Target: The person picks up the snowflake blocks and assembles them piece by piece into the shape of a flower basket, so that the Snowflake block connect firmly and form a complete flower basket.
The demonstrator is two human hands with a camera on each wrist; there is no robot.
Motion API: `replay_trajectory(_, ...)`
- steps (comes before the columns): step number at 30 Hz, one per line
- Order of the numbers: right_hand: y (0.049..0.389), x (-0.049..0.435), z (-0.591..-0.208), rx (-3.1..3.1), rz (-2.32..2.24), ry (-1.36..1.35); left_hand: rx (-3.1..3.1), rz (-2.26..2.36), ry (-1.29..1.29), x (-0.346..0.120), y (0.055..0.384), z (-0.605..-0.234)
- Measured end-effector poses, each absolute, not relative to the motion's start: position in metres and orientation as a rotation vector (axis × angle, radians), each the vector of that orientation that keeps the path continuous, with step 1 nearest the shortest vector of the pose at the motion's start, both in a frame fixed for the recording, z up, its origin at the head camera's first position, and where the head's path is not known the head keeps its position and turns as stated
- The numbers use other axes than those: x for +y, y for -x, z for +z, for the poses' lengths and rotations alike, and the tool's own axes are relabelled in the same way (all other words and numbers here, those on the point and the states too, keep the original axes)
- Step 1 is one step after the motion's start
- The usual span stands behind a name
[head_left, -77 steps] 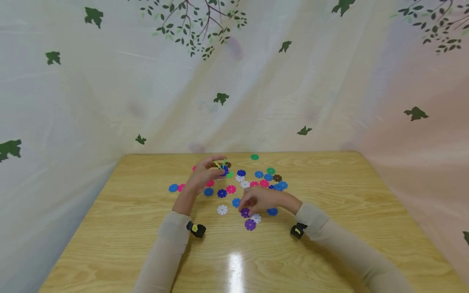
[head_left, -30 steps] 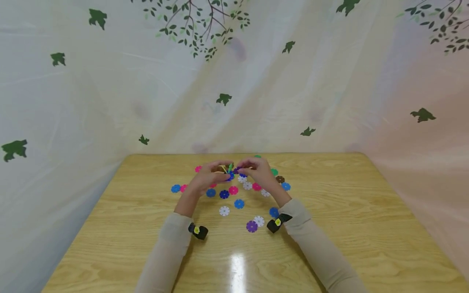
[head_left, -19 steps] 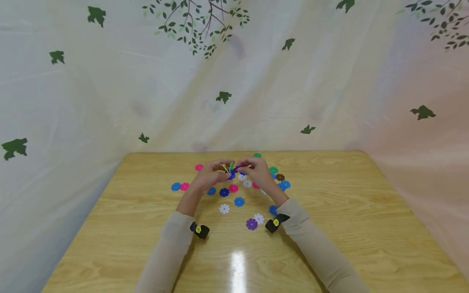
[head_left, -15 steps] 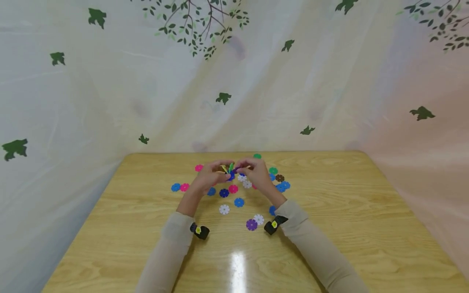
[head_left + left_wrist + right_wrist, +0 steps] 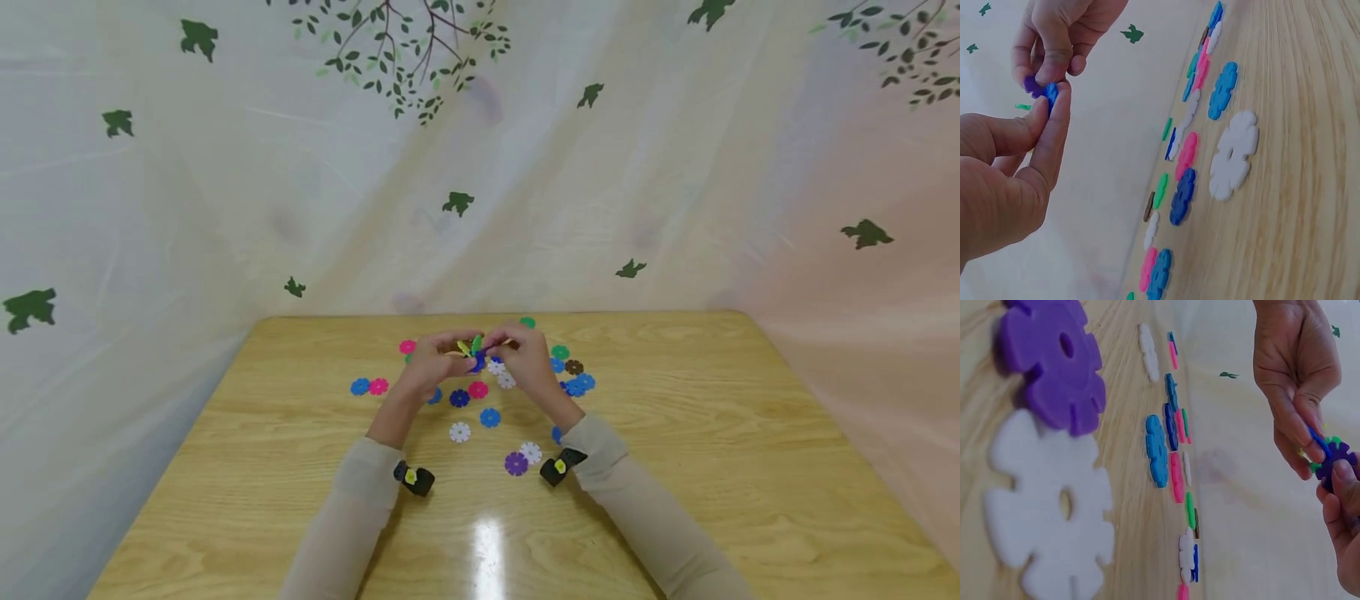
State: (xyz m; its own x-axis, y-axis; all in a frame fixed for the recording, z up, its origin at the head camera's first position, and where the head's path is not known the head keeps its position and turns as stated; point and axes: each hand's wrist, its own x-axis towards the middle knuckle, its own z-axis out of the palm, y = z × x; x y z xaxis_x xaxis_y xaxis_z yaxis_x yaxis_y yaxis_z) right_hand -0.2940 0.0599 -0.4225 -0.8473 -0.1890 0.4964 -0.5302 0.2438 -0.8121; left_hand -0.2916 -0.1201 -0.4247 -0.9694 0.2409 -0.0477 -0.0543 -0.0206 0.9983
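Above the far part of the table, both hands meet at a small cluster of notched, flower-shaped plastic discs. My left hand (image 5: 429, 364) pinches a blue disc (image 5: 1052, 95) between thumb and fingers. A green disc (image 5: 476, 343) and a yellow disc (image 5: 463, 347) stick up from that cluster. In my right hand (image 5: 527, 360) a purple disc (image 5: 1334, 464) is pinched by thumb and fingertips, its edge against the blue disc. Whether their notches interlock I cannot tell, as fingers cover part of the joint.
Loose discs lie scattered on the wooden table (image 5: 675, 500) below the hands. Nearest are a purple disc (image 5: 516, 464) touching a white disc (image 5: 531, 452), another white disc (image 5: 460, 432) and a light blue one (image 5: 490, 417). A printed curtain (image 5: 525, 208) hangs behind the table's far edge.
My right hand picked up a purple disc from the front of the pile and brought it up to the cluster in my left hand. Over the last half second, both hands stay together there.
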Motion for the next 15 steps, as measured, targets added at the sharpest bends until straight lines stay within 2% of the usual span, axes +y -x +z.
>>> replay_trajectory(4, 0.302, 0.062, -0.433, -2.21, 1.568, -0.691, 2.052, 2.109, -0.196, -0.117, 0.29, -0.423)
replay_trajectory(15, 0.313, 0.079, -0.434, -2.313, 1.677, -0.831, 2.06, 2.005, -0.282, -0.121, 0.292, -0.423)
